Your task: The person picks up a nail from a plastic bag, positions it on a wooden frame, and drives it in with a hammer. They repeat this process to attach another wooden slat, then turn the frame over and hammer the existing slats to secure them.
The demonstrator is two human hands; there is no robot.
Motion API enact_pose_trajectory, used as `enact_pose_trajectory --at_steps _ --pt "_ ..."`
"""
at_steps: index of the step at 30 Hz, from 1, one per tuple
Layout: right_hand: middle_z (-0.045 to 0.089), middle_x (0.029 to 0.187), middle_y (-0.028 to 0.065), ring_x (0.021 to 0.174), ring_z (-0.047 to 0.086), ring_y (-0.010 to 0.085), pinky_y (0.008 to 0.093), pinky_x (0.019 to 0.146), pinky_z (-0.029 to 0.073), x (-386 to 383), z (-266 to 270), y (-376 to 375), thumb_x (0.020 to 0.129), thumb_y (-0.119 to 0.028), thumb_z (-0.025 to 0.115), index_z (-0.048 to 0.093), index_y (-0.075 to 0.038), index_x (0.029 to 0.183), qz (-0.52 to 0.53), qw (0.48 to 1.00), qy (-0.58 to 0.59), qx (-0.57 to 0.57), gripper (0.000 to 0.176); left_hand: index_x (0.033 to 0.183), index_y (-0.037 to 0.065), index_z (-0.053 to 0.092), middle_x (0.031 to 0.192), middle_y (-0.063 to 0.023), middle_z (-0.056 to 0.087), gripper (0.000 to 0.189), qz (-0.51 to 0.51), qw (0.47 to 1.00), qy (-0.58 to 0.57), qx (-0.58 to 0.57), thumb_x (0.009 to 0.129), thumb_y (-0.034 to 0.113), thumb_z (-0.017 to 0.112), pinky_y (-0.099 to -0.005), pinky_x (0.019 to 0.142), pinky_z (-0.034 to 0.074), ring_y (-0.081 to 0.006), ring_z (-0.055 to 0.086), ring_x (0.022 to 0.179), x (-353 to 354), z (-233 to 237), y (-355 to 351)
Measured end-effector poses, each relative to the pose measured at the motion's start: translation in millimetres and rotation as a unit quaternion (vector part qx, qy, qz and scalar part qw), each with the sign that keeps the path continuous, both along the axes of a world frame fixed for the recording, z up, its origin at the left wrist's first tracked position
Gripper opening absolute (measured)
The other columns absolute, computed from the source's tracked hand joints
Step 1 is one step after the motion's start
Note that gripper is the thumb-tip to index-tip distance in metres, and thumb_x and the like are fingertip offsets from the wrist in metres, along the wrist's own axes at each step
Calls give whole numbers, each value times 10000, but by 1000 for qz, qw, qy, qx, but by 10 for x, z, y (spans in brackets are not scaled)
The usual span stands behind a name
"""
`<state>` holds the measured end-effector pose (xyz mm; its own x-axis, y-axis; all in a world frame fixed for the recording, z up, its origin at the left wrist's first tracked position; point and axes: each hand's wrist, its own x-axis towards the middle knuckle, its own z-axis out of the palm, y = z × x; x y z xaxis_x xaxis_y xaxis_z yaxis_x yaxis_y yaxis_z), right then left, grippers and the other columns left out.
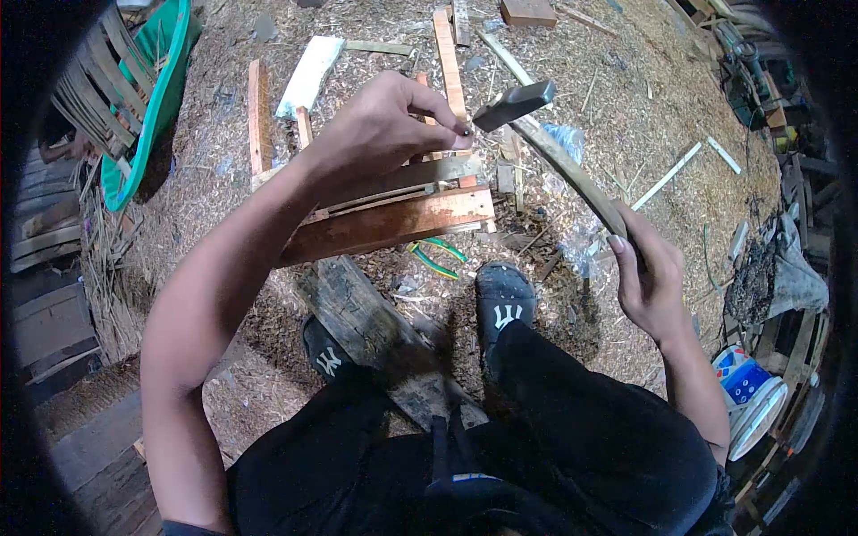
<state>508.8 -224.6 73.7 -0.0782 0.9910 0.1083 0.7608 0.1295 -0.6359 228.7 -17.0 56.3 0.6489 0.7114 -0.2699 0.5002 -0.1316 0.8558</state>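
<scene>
Black trousers (572,420) are seen closest. By the right hand (651,272), a hammer (516,104) is gripped low down. By the left hand (380,121), a tiny nail (466,133), it seems, is pinched near the wooden frame (402,221). That hand could be hit if the hammer is swung crooked. The nail is mostly hidden; the frame's left end is blocked by the left arm (223,268).

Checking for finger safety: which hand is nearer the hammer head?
Left. The left hand is just beside the hammer head in this view; the right hand is farther off, gripping the handle.
</scene>
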Motion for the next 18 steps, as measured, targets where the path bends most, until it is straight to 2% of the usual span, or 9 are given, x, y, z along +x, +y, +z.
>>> enact_pose_trajectory --at_steps 2,6,8,11,15,17,18 --pt "699 1155 237 910 733 347 416 778 579 3 -9 41 942 13 605 601 -33 1340 35 998 -27 44 400 878 61 793 691 33 634 152 -2 1000 6 -7 834 202 831 -237 536 351 -54 522 619 12 24 -7" --pt "697 1158 237 899 731 351 417 771 580 0 17 86 932 25 614 593 -45 1362 47 998 -37 34 436 894 61 798 706 26 647 145 1 1000 4 -7 840 193 823 -238 545 367 -57 525 628 10 18 -3" --pt "703 1139 234 879 730 345 411 769 580 -17 24 90 928 25 618 583 -56 1384 41 994 -39 93 464 900 62 798 710 23 652 144 -4 1000 8 -11 840 191 823 -243 545 375 -59 528 628 13 33 -7" --pt "713 1106 224 859 729 337 399 759 579 -11 -6 105 927 8 631 584 -70 1394 39 996 -73 33 476 913 64 801 710 19 655 142 -2 1000 19 -6 836 181 826 -253 547 385 -66 531 626 13 37 -5" --pt "722 1061 212 825 725 328 395 734 579 -12 40 142 932 -30 648 591 -91 1397 35 997 -43 51 472 918 61 800 715 15 656 160 7 1000 10 -5 827 187 839 -258 551 392 -74 540 630 21 -6 -4" --pt "727 1027 203 797 723 311 393 705 576 -14 55 140 930 -45 662 602 -112 1392 23 985 -66 159 471 921 57 800 718 10 657 172 14 1000 7 -11 825 193 842 -257 552 393 -76 545 634 31 36 -24" --pt "727 1027 203 797 723 311 393 705 576 -16 79 140 930 -45 662 602 -112 1392 23 985 -66 159 471 937 54 800 733 -1 671 191 9 1000 17 -13 822 200 845 -257 557 398 -78 552 640 32 79 -29"
